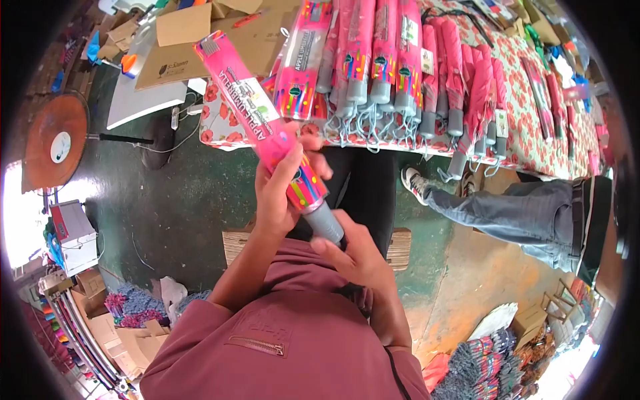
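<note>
A folded pink umbrella [250, 110] in a printed sleeve with coloured stripes slants across in front of me, its grey handle [323, 223] toward my body. My left hand [283, 177] is wrapped round the lower part of the sleeve. Lower down, my right hand [357, 253] grips the grey handle, fingers and thumb closed on it. Beyond my hands, several pink umbrellas [381, 53] lie side by side on the table, grey handles and wrist cords hanging over the near edge. One sleeved umbrella [303, 63] lies at their left end.
The table wears a flowered cloth [527, 150]. Flat cardboard [220, 53] covers its left part. A person in jeans [513, 217] stands at the right. A round brown disc [57, 140] is at the far left. Cardboard boxes [123, 337] and bundled goods [483, 367] sit behind me on both sides.
</note>
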Available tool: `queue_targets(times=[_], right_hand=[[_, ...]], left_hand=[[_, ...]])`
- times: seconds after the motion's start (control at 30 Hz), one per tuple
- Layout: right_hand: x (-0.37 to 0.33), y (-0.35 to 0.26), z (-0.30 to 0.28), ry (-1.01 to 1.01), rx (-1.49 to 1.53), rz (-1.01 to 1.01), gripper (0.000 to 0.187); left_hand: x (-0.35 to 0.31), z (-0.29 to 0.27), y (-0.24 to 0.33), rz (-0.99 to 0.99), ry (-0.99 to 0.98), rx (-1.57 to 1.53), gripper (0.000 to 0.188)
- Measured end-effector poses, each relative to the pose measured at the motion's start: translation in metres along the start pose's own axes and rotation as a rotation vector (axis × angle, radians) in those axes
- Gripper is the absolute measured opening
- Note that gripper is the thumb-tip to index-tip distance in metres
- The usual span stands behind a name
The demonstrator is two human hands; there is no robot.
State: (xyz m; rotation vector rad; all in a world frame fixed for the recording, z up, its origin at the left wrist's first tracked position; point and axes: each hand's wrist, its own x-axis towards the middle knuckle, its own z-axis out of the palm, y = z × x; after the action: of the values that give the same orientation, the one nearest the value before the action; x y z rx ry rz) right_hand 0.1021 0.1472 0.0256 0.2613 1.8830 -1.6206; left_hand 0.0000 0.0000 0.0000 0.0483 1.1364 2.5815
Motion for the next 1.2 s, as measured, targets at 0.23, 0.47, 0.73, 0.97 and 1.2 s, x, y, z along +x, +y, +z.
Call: queue_targets(times=[0.23, 0.47, 0.73, 0.97, 1.2], right_hand=[[0.010, 0.011, 0.011, 0.236, -0.069, -0.644, 0.050], [0.029, -0.004, 0.026, 0.317, 0.023, -0.662, 0.040], [0.028, -0.016, 0.020, 0.228, 0.133, -0.368, 0.031], [0.036, -0.016, 0.012, 0.280, 0.193, -0.346, 0.037], [0.039, -0.028, -0.002, 0.464, 0.178, -0.494, 0.040]], left_hand=[[-0.028, 0.020, 0.007, 0.074, -0.015, 0.021, 0.053], [-0.007, 0.025, 0.029, -0.012, -0.024, 0.201, 0.046], [0.018, 0.006, 0.026, 0.057, 0.108, 0.001, 0.049], [0.019, 0.027, 0.021, 0.003, 0.003, 0.157, 0.041], [0.037, 0.033, 0.007, 0.080, -0.169, 0.457, 0.040]])
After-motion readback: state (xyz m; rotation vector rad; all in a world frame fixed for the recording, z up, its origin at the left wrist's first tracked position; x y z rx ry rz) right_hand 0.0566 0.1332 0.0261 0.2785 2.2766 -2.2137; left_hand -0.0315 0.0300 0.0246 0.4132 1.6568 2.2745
